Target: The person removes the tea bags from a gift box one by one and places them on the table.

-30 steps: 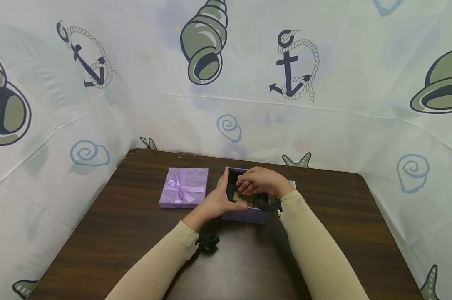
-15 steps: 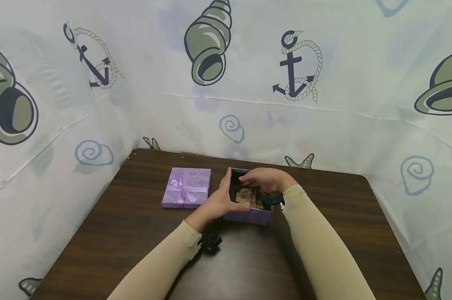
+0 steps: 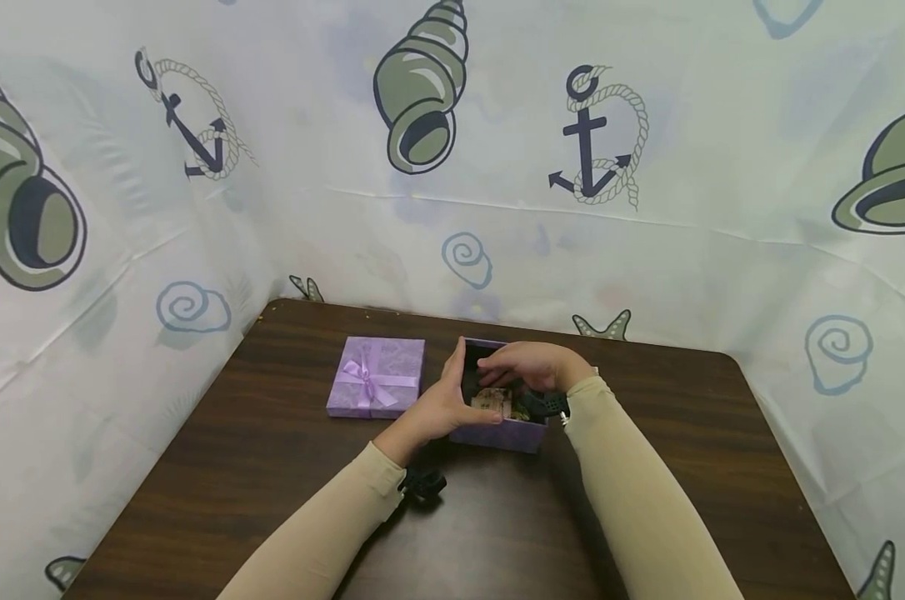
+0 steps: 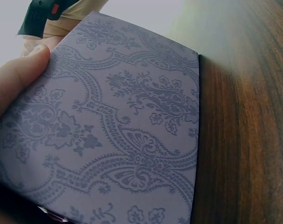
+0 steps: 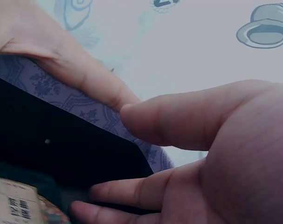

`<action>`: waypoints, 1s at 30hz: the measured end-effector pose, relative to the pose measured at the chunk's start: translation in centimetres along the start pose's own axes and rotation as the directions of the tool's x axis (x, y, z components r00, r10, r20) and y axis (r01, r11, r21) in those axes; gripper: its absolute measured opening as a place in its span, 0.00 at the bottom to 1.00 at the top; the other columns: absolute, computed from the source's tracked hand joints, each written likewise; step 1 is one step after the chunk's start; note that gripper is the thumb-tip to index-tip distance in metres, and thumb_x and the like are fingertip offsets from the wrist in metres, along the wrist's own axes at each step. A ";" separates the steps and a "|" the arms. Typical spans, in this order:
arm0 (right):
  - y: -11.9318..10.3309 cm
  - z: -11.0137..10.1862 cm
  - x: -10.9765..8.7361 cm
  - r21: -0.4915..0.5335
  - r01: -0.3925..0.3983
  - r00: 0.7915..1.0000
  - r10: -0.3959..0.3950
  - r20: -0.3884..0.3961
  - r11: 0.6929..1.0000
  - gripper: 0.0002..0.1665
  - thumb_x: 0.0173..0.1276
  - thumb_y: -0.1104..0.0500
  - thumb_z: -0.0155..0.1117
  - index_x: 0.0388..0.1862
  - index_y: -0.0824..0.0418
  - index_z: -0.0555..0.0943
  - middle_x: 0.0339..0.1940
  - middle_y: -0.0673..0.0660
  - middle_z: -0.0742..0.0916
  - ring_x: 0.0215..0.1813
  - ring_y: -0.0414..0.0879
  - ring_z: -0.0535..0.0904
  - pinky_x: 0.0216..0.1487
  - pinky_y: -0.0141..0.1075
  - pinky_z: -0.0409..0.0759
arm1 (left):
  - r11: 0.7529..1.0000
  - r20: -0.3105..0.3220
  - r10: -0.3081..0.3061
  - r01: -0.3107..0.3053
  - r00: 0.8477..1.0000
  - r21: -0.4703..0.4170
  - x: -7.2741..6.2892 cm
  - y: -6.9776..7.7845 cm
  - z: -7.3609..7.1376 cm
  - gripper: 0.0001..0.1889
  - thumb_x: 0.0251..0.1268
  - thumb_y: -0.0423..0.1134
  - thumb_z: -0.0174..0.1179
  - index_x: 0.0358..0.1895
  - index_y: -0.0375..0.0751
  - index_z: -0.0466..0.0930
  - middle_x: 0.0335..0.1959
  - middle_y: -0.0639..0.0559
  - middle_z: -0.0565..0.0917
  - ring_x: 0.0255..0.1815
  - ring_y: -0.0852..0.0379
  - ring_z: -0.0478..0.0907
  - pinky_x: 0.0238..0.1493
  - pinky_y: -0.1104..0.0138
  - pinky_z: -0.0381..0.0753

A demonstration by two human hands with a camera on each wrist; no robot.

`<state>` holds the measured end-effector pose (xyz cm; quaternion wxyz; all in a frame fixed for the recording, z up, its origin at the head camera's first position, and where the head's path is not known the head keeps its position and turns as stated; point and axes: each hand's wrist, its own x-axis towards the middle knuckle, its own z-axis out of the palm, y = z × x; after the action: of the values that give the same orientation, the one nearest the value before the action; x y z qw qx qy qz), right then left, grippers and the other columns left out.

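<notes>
A purple patterned box (image 3: 497, 435) with a dark lining stands without its lid on the table. My left hand (image 3: 441, 404) grips its left side, thumb along the near rim and fingers up at the far corner. In the left wrist view the thumb presses on the patterned wall (image 4: 127, 107). My right hand (image 3: 535, 364) reaches over the right rim, its fingers extended down into the box; the right wrist view shows the fingertips low inside. Near them in the box lies a tan piece with dark print (image 5: 17, 203), partly covered by my left thumb in the head view.
The purple lid (image 3: 375, 377), tied with a ribbon bow, lies left of the box on the brown wooden table (image 3: 272, 475). Black wrist cameras (image 3: 424, 486) hang at both wrists. A printed cloth (image 3: 512, 275) rises behind the table's far edge.
My right hand's fingers have moved from over the tan piece toward the back of the box and straightened. My left hand keeps its grip. The head view has shifted slightly.
</notes>
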<state>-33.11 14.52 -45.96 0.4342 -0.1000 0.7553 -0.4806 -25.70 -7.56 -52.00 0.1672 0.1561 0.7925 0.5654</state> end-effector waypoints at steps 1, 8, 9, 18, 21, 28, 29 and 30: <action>0.1 0.1 0.0 0.003 0.005 1.000 -0.005 -0.001 1.000 0.38 0.87 0.45 0.57 0.83 0.69 0.70 0.78 0.69 0.79 0.82 0.65 0.72 0.83 0.66 0.66 | 1.000 0.001 0.001 -0.001 1.000 -0.003 0.0 0.0 0.0 0.79 0.55 0.58 0.85 0.86 0.75 0.16 0.92 0.48 0.26 0.92 0.34 0.36 0.86 0.32 0.52; 0.1 0.4 -0.2 -0.018 0.028 1.000 -0.028 -0.015 0.999 0.36 0.87 0.43 0.58 0.79 0.69 0.75 0.75 0.70 0.81 0.78 0.63 0.77 0.79 0.65 0.71 | 1.000 0.003 0.003 -0.003 1.000 -0.012 0.0 0.0 0.1 0.78 0.58 0.53 0.84 0.87 0.70 0.17 0.92 0.48 0.26 0.92 0.35 0.35 0.86 0.32 0.51; 0.1 0.5 -0.3 -0.027 0.029 0.999 -0.030 -0.015 0.999 0.36 0.87 0.43 0.58 0.78 0.69 0.76 0.74 0.69 0.82 0.77 0.62 0.78 0.79 0.65 0.72 | 1.000 0.000 0.005 -0.005 1.000 -0.006 0.0 0.0 0.0 0.78 0.58 0.53 0.84 0.88 0.69 0.17 0.93 0.48 0.26 0.92 0.34 0.36 0.86 0.32 0.52; 0.0 0.7 -0.4 -0.116 0.049 0.998 -0.053 -0.032 0.992 0.30 0.86 0.42 0.58 0.66 0.64 0.86 0.66 0.62 0.88 0.72 0.56 0.82 0.77 0.64 0.74 | 1.000 -0.007 0.003 -0.003 1.000 0.001 -0.1 0.0 -0.1 0.78 0.55 0.57 0.85 0.86 0.76 0.17 0.93 0.48 0.27 0.92 0.33 0.42 0.85 0.33 0.53; 0.0 0.9 -0.4 -0.174 0.054 0.998 -0.057 -0.008 0.983 0.29 0.87 0.41 0.57 0.63 0.62 0.89 0.65 0.57 0.90 0.73 0.55 0.81 0.78 0.65 0.72 | 1.000 -0.008 0.003 -0.003 1.000 0.010 -0.1 0.0 -0.1 0.78 0.55 0.58 0.85 0.86 0.76 0.17 0.93 0.48 0.28 0.92 0.33 0.43 0.85 0.32 0.54; 0.3 1.3 -0.6 -0.268 0.113 0.993 -0.117 -0.001 0.957 0.24 0.86 0.44 0.58 0.59 0.58 0.92 0.65 0.53 0.91 0.72 0.53 0.82 0.79 0.62 0.74 | 1.000 -0.007 -0.002 0.003 1.000 0.029 -0.1 0.1 -0.1 0.81 0.53 0.61 0.85 0.89 0.67 0.18 0.93 0.47 0.28 0.91 0.32 0.46 0.84 0.32 0.56; 0.4 1.3 -0.6 -0.262 0.131 0.990 -0.137 -0.008 0.956 0.23 0.86 0.46 0.59 0.58 0.58 0.92 0.65 0.53 0.91 0.73 0.53 0.82 0.79 0.62 0.73 | 1.000 -0.007 -0.002 0.002 1.000 0.030 -0.1 0.1 -0.1 0.81 0.52 0.61 0.85 0.89 0.66 0.18 0.93 0.47 0.28 0.91 0.32 0.47 0.84 0.33 0.57; 0.5 1.2 -0.6 -0.243 0.152 0.987 -0.158 -0.008 0.958 0.21 0.86 0.48 0.60 0.59 0.60 0.92 0.64 0.54 0.91 0.73 0.53 0.81 0.80 0.61 0.72 | 1.000 -0.008 -0.003 0.004 1.000 0.030 -0.1 0.1 -0.1 0.81 0.53 0.61 0.85 0.89 0.67 0.18 0.93 0.47 0.28 0.91 0.32 0.47 0.84 0.33 0.57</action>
<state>-31.68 14.33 -46.21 0.3694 -0.2045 0.8040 -0.4187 -25.65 -7.66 -51.87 0.1626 0.1550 0.8019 0.5537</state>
